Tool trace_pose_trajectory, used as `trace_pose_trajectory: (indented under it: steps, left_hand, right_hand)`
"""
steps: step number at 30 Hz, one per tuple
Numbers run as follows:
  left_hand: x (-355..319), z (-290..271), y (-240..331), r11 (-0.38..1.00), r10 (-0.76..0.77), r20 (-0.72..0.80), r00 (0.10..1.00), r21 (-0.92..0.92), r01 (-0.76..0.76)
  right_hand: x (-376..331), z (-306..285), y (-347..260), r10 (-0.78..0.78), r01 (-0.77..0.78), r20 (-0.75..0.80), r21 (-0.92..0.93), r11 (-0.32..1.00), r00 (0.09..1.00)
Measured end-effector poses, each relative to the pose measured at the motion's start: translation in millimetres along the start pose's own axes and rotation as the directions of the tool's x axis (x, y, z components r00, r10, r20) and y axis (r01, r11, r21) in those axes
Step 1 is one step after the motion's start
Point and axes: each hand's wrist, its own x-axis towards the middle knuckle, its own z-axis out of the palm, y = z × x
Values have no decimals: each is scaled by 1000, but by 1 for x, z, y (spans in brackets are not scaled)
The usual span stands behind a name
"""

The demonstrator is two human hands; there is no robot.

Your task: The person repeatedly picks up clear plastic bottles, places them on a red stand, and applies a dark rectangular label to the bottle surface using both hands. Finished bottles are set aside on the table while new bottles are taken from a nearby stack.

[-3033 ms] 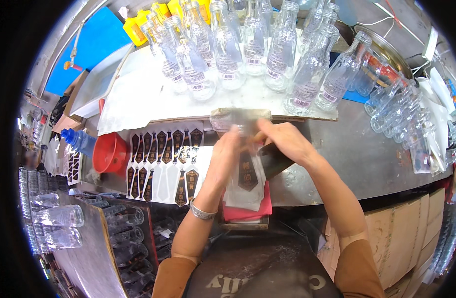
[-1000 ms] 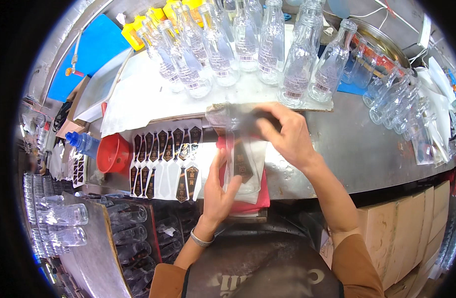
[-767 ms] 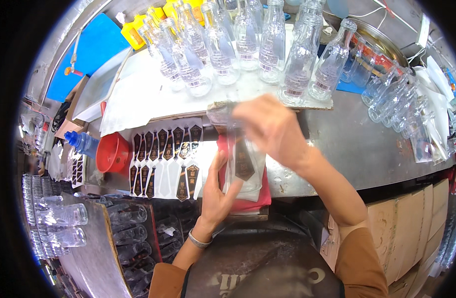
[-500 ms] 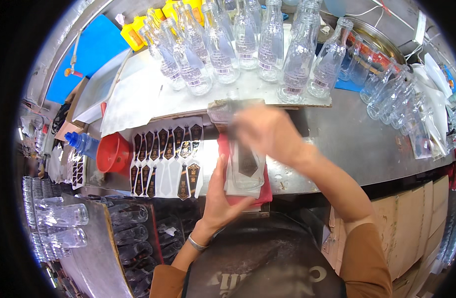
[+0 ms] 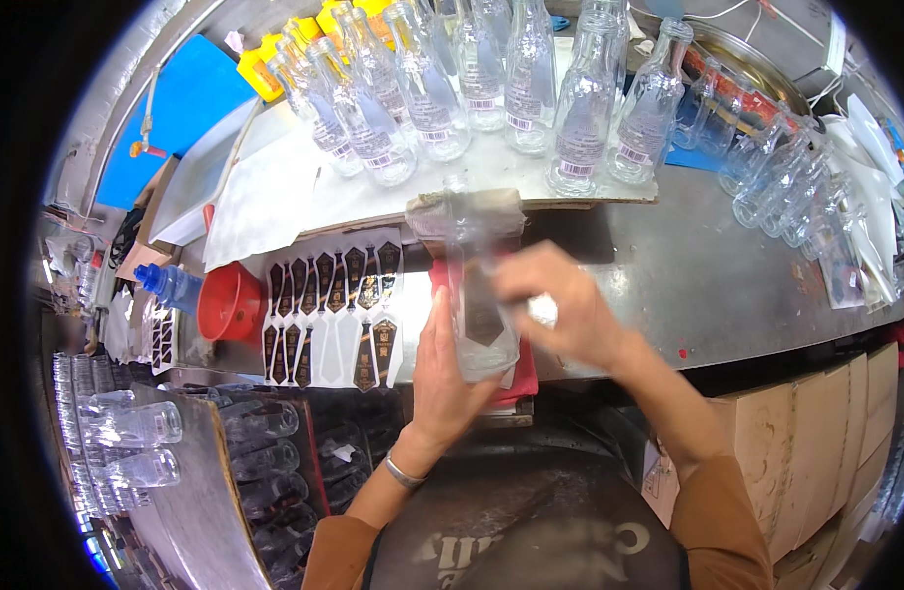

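Note:
A clear glass bottle (image 5: 486,359) lies in front of me with its neck pointing away, a dark label (image 5: 482,317) on its upper face. Its neck rests over a cloth-wrapped support (image 5: 427,214), and red cloth (image 5: 516,388) shows beneath it. My left hand (image 5: 442,369) is closed around the bottle's left side and base. At the bottle's right side, over the label's edge, is my right hand (image 5: 555,305), its fingers curled together. Motion blurs its fingertips, and something dark there cannot be made out. Left of the bottle lies a white sheet of black-and-gold tie-shaped labels (image 5: 324,280).
Several upright glass bottles (image 5: 432,118) stand on a white-covered board (image 5: 255,197) at the back. A red cup (image 5: 231,303) and a blue-capped bottle (image 5: 167,285) are at left. More glass bottles (image 5: 767,182) lean at far right. Cardboard boxes (image 5: 786,433) stand below the metal table's edge.
My right hand has moved down and right from the bottle's neck to its right side. My left hand has shifted up around the base, and the bottle's base end is slightly raised.

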Motion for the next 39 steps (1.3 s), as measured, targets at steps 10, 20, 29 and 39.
trace_pose_trajectory:
  steps: [10,20,29,39]
  left_hand:
    - [9,-4,10,566,-178,149,973,-793,225]
    - [-14,-7,-15,988,57,-7,998,-144,-57]
    - [76,-127,-175,912,-34,-480,877,344,224]
    - [94,-149,-215,932,-75,-432,899,290,217]
  right_hand:
    - [-60,8,12,718,-767,403,577,282,567]
    - [-50,11,-33,550,-525,93,-202,827,830]
    - [-53,-7,-17,666,-666,-31,-27,745,746]
    - [-47,-5,-12,688,-688,-49,5,725,724]
